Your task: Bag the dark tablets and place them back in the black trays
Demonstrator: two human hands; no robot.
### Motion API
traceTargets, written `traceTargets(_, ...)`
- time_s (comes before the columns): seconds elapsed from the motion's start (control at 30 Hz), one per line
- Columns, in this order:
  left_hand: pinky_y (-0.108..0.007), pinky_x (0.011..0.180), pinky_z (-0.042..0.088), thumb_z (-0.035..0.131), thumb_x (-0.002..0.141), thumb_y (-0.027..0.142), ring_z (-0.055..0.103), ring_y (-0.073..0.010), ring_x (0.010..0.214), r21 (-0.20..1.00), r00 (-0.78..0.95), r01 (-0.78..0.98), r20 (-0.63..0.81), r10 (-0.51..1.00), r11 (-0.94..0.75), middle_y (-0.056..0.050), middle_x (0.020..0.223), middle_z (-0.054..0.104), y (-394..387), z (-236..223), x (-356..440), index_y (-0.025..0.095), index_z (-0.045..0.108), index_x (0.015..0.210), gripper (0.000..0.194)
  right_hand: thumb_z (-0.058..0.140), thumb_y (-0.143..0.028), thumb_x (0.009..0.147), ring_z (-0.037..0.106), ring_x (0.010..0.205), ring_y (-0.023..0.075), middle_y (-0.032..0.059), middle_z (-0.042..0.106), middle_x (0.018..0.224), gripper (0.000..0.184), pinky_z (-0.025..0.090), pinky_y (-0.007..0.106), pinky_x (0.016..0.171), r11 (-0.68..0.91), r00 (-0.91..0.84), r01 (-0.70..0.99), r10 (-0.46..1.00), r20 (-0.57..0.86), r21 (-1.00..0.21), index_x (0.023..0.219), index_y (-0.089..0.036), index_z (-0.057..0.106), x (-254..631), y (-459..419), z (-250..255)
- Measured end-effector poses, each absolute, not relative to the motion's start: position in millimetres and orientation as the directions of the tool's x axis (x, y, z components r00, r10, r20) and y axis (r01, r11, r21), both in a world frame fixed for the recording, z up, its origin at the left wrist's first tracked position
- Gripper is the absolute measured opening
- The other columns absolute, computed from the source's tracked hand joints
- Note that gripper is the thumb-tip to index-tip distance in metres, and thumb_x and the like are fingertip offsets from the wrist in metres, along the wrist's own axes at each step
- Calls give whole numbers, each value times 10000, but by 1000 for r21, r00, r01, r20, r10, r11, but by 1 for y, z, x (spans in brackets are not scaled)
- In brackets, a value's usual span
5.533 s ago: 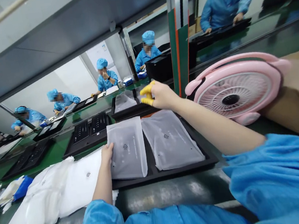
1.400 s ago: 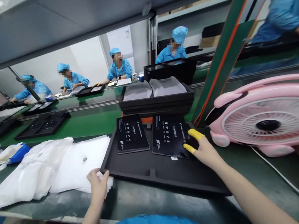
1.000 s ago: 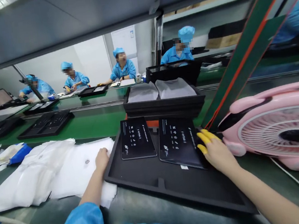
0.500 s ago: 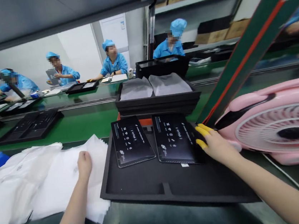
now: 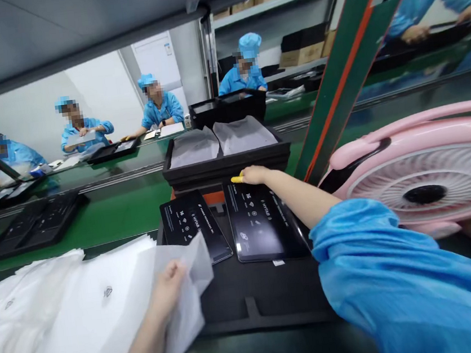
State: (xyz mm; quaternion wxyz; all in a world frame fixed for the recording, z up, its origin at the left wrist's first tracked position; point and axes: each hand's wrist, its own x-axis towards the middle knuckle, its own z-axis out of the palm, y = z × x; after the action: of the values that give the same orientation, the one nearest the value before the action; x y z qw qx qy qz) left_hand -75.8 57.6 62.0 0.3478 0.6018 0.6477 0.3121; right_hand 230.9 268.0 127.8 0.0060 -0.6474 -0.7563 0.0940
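A black tray [image 5: 271, 303] lies in front of me with two dark tablets in it, the left tablet [image 5: 194, 223] and the right tablet [image 5: 260, 224]. My left hand [image 5: 167, 289] is closed on a white frosted bag [image 5: 189, 295], lifted off the pile of bags [image 5: 63, 309] and hanging over the tray's left edge. My right hand [image 5: 252, 175], with yellow finger cots, reaches to the far edge of the right tablet; its fingers curl there, and I cannot make out whether they grip it.
A stack of black trays [image 5: 225, 163] topped with bagged items stands just beyond. A pink fan [image 5: 422, 172] sits at the right beside a green slanted post [image 5: 334, 74]. Several people in blue work along the green conveyor [image 5: 107, 211], which carries more trays [image 5: 32, 225].
My left hand has picked one bag up off the pile and brought it toward the tray. My right hand has moved from the right tablet's right edge to its far edge.
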Motion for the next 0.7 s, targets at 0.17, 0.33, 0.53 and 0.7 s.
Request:
traceTargets(0.17,-259,587,345,392,793,286,460,-142,563,585,16,811,-43,999,12,29,532,417,58,36,-52,216,328,587,226,528,-631,699,591,909,266,107,648,912,591,425,345,761,252,-272,952,956,-108,-174,869,-83,672,245,256,187)
traceTargets(0.33,-244,597,361,353,823,292,453,-133,599,644,-11,765,37,999,-16,31,563,404,53,52,-54,214,323,613,227,323,-631,787,554,1002,226,28,628,981,651,393,383,844,416,-435,876,900,-28,-242,843,-75,657,254,195,228)
traceTargets(0.53,-235,601,370,338,834,283,436,-127,607,735,-77,678,107,991,-26,24,600,398,39,63,-41,214,332,646,200,698,-411,607,581,856,190,-38,559,607,321,418,412,861,384,-138,789,872,470,-480,741,-121,666,282,74,258)
traceTargets(0.7,-226,554,341,429,819,345,389,-108,552,894,-198,446,152,969,-49,39,571,362,39,62,-37,206,374,622,246,694,-375,666,555,605,126,-31,550,577,220,484,286,592,461,361,316,750,555,-829,703,-166,636,268,22,194)
